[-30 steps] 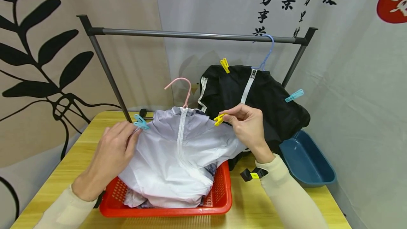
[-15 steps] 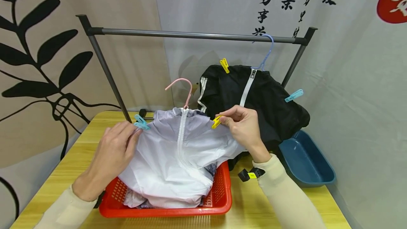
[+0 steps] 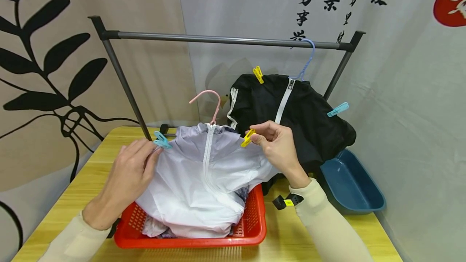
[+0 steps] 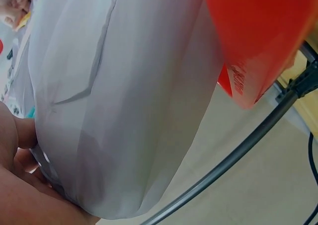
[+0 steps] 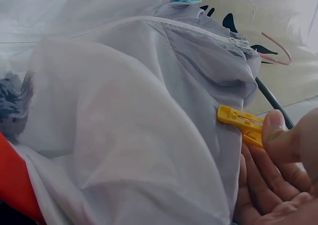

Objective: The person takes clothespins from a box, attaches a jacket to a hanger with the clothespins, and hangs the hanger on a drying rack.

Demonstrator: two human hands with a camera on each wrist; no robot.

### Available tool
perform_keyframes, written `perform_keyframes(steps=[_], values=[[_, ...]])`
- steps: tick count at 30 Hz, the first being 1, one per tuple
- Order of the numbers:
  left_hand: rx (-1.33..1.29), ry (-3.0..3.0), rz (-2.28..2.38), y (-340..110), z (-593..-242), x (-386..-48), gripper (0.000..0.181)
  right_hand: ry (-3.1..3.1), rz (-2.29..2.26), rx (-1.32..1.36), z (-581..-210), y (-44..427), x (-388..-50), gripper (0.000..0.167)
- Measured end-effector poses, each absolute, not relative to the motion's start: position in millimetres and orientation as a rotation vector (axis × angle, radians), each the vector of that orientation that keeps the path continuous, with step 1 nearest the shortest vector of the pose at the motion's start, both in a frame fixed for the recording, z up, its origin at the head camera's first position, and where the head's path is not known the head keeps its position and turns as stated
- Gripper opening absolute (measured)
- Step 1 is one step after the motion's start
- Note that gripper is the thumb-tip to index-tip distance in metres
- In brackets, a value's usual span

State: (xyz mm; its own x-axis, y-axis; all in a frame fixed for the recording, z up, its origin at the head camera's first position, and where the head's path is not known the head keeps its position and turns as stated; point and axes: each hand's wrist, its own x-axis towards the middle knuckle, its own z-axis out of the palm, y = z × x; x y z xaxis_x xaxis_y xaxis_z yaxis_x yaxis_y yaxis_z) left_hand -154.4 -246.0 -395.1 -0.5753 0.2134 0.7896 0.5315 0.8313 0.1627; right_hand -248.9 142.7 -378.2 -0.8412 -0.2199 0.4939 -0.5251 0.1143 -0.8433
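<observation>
A white and pale-lilac zip jacket [image 3: 182, 173] is on a pink hanger [image 3: 214, 108], its lower part lying in the red basket [image 3: 189, 244]. My left hand [image 3: 131, 169] holds the jacket's shoulder at the left, right by a light-blue clothespin [image 3: 162, 140] clipped there. Between thumb and fingers my right hand [image 3: 278, 144] pinches a yellow clothespin [image 3: 248, 138] at the other shoulder. In the right wrist view the front end of this yellow clothespin [image 5: 233, 116] lies over the jacket's shoulder edge. Cloth hides some left fingertips in the left wrist view.
A grey rack bar [image 3: 218, 39] spans the table behind the basket. From it hangs a black jacket [image 3: 262, 100] on a blue hanger [image 3: 309, 58], with one yellow and one blue clothespin. A dark-blue bin [image 3: 353, 185] stands at the right.
My right hand has shifted slightly left with the yellow clothespin, bringing it onto the jacket's right-side shoulder. My left hand has stayed in place.
</observation>
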Motion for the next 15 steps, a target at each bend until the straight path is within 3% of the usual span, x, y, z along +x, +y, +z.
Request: perform_keyframes(steps=[15], values=[[-0.538, -2.182, -0.508, -245.1, -395.7, -155.5, 0.01, -2.169, 1.733, 0.854, -381.4, 148.6, -248.8, 0.037]])
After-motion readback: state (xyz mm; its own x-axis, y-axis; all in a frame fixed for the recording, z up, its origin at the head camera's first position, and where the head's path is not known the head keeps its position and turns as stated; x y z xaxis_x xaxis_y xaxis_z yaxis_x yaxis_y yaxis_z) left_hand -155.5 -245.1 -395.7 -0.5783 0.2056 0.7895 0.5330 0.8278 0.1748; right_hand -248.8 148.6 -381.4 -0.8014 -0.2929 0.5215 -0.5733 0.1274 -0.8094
